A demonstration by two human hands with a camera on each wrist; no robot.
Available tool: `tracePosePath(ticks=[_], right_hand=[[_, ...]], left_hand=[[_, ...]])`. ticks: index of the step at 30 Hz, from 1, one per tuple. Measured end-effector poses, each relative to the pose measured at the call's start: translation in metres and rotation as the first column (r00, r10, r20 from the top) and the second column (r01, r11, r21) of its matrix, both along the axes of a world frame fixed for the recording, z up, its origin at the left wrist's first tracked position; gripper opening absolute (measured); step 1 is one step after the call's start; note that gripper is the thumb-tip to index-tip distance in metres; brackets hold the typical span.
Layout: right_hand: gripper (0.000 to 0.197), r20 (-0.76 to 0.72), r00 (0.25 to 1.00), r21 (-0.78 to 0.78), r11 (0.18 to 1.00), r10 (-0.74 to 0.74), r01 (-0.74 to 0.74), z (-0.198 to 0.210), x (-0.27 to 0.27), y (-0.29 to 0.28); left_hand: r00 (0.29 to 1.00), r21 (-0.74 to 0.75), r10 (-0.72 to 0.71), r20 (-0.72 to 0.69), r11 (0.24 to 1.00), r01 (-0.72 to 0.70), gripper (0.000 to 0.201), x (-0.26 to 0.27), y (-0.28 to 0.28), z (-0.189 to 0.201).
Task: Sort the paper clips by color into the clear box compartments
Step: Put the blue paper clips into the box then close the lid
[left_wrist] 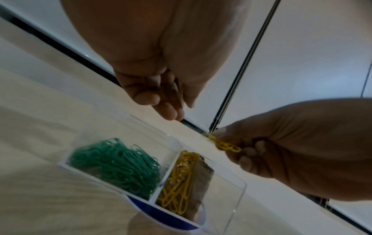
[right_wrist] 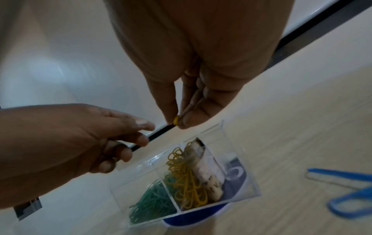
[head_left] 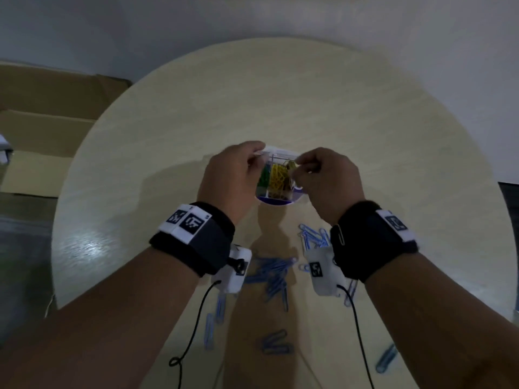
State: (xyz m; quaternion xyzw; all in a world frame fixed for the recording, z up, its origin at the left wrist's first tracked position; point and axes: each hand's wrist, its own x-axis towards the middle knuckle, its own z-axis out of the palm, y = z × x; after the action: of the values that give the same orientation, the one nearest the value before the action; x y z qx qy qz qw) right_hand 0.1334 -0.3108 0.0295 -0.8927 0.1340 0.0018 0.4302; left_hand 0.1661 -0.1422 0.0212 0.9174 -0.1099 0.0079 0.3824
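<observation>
The clear box (head_left: 275, 150) (left_wrist: 231, 190) (right_wrist: 237, 159) stands mid-table on a blue label. One compartment holds green clips (head_left: 263, 175) (left_wrist: 116, 165) (right_wrist: 155, 203). The one beside it holds yellow clips (head_left: 279, 176) (left_wrist: 177, 182) (right_wrist: 185, 179) and a rolled paper slip (right_wrist: 207, 171). Just above the box's far rim, my right hand (head_left: 297, 169) (left_wrist: 231, 143) (right_wrist: 177, 122) pinches a small bunch of yellow clips (left_wrist: 227, 145) (right_wrist: 176, 119). My left hand (head_left: 252, 158) (left_wrist: 169, 108) (right_wrist: 136, 136) hovers over the box's left side, its fingers loosely curled and holding nothing.
Several blue clips (head_left: 272, 276) (right_wrist: 342, 174) lie scattered on the round pale table (head_left: 280, 94) between the box and me, some under my wrists. A silver clip (head_left: 340, 234) clings to my right wristband. Cardboard boxes (head_left: 42, 130) sit on the floor to the left.
</observation>
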Motion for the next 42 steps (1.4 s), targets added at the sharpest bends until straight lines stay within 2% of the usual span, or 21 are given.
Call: tracePosePath(ticks=[3,6,8,11,13,15,21,26,29,31,33,36,39,42], right_hand=[[0.017,0.020,1.000,-0.065,0.998,-0.001,0.002,0.004,-0.005,-0.005],[0.022,0.047,0.996,-0.136,0.987,-0.080,0.086,0.006,-0.062,-0.039],[0.029,-0.044,0.992,-0.197,0.974,-0.119,0.109,-0.004,-0.127,-0.063],[0.050,-0.270,0.944,-0.337,0.937,-0.192,0.094,-0.022,-0.223,-0.080],[0.058,-0.346,0.908,-0.363,0.926,-0.237,0.103,-0.030,-0.258,-0.076],[0.061,-0.360,0.907,-0.328,0.940,-0.220,0.097,-0.037,-0.268,-0.063],[0.036,-0.258,0.965,-0.263,0.965,-0.052,-0.018,-0.049,-0.229,-0.008],[0.029,-0.147,0.982,-0.200,0.969,0.118,-0.146,-0.051,-0.167,0.023],[0.023,-0.115,0.993,-0.096,0.995,0.026,-0.038,-0.037,-0.144,0.002],[0.023,-0.062,0.997,-0.131,0.991,-0.049,0.041,-0.032,-0.132,-0.029],[0.029,-0.051,0.995,-0.246,0.967,-0.084,0.069,-0.037,-0.117,-0.060],[0.043,-0.170,0.980,-0.341,0.939,-0.102,0.039,-0.053,-0.089,-0.079],[0.044,-0.204,0.979,-0.303,0.951,-0.006,-0.057,-0.065,-0.077,-0.069],[0.037,-0.178,0.972,-0.276,0.940,0.153,-0.198,-0.066,-0.076,-0.049]], left_hand=[[1.000,0.074,-0.016,0.019,0.997,0.015,0.023,-0.022,0.029,0.002],[0.999,0.265,-0.021,-0.043,0.964,0.032,0.017,-0.058,0.078,-0.007],[0.992,0.372,0.021,-0.127,0.928,0.027,0.019,-0.092,0.111,-0.013],[0.970,0.444,0.087,-0.225,0.896,0.022,0.033,-0.142,0.142,-0.019],[0.953,0.422,0.117,-0.279,0.906,0.013,0.042,-0.163,0.147,-0.026],[0.948,0.396,0.095,-0.303,0.917,0.034,0.050,-0.176,0.142,-0.032],[0.953,0.304,0.055,-0.298,0.952,0.040,0.047,-0.198,0.094,-0.039],[0.954,0.145,0.084,-0.289,0.988,-0.043,0.045,-0.176,0.066,-0.045],[0.958,0.021,0.110,-0.265,0.994,-0.108,0.044,-0.169,0.072,-0.034],[0.977,0.083,0.112,-0.184,0.992,-0.098,0.031,-0.175,0.082,-0.026],[0.985,0.195,0.076,-0.157,0.980,-0.044,0.020,-0.186,0.087,-0.024],[0.976,0.251,-0.033,-0.215,0.964,0.088,0.025,-0.197,0.079,-0.035],[0.970,0.326,-0.070,-0.233,0.934,0.146,0.031,-0.186,0.066,-0.045],[0.979,0.420,-0.027,-0.203,0.901,0.112,0.026,-0.167,0.063,-0.047]])
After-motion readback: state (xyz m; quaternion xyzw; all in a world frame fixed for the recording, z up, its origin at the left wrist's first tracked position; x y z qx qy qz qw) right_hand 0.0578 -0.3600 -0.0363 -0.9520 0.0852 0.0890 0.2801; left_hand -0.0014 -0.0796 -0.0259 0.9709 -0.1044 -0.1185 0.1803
